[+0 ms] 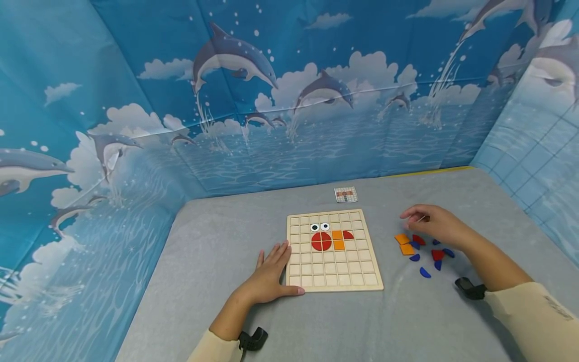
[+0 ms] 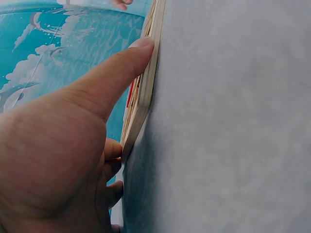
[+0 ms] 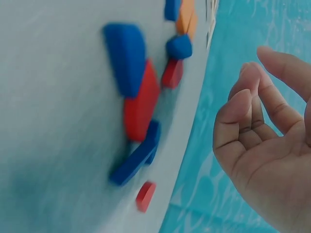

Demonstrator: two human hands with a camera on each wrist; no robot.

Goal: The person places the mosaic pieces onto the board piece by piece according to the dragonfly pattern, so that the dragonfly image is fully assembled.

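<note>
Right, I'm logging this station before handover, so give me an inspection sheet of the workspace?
Surface: gray cloth, some wrinkles.
Job's things: wooden grid board bearing two eye pieces plus red and orange pieces; loose pieces in red, orange and blue to its right; small printed card beyond it.
Clutter: nothing seen.
Hands: left hand touches the board's near-left corner area; right hand is near the loose pieces, no piece visible in it.
Cables: nothing seen.
Surroundings: dolphin-print sheeting behind and at both sides.
</note>
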